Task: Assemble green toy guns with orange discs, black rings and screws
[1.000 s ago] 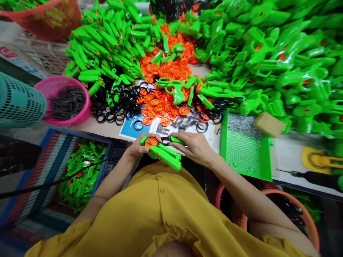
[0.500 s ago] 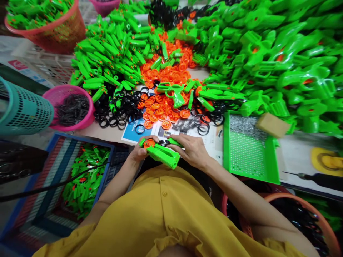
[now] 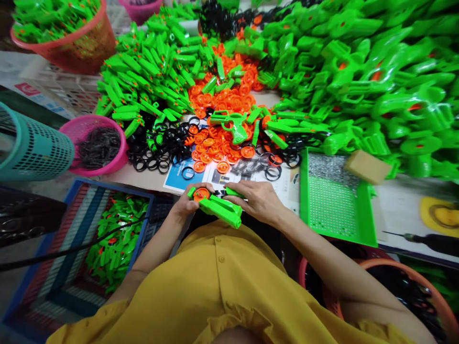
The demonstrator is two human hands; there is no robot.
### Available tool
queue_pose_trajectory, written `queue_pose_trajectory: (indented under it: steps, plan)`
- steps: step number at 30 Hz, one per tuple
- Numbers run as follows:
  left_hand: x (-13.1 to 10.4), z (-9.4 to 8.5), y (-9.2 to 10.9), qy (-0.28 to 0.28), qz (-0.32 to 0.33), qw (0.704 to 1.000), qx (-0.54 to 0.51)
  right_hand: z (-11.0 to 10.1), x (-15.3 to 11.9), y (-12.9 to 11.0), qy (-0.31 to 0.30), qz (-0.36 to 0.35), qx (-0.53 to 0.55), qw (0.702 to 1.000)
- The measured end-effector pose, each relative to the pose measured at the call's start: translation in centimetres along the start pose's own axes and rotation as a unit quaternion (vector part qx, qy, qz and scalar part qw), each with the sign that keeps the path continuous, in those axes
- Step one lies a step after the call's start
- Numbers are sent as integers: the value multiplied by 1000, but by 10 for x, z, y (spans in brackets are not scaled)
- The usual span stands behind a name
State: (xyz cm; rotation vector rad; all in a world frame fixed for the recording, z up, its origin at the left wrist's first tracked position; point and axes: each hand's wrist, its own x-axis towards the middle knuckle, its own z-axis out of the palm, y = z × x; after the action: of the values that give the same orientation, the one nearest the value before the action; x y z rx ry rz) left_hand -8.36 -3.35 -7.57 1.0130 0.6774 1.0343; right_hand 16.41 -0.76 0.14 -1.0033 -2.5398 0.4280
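Note:
Just above my lap, a green plastic toy gun (image 3: 219,210) with an orange disc (image 3: 201,193) near its left end is held between both hands. My left hand (image 3: 187,203) is closed around that left end, thumb beside the disc. Fingers of my right hand (image 3: 256,199) close on the green part at the right, which looks like the grip. Something black and shiny, perhaps a ring, shows between the hands, partly covered. Ahead on the table lie a pile of orange discs (image 3: 218,148), black rings (image 3: 152,163) and another green toy gun (image 3: 234,126).
Green gun parts (image 3: 344,95) heap up at the right and back. A green tray (image 3: 332,205) bears a tan block (image 3: 368,167); a black-handled pointed tool (image 3: 426,241) lies right of it. At left are a pink basket (image 3: 120,160), a teal basket (image 3: 50,148) and a blue-rimmed crate (image 3: 148,210).
The toy gun has shifted slightly right and its right end sits a little lower. Both hands keep their hold. The whole view has drifted slightly.

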Motion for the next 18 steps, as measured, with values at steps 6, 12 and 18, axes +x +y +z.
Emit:
queue_pose_trajectory:
  steps: [6,12,18]
  plan:
    - [2,10,3,38,0,999,-22,10,-1,3,52,14,32,998]
    - [3,13,2,42,8,999,-27,16,-3,3,58,29,62,996]
    - [0,0,2,20,-40,999,21,-3,2,10,-29,50,116,992]
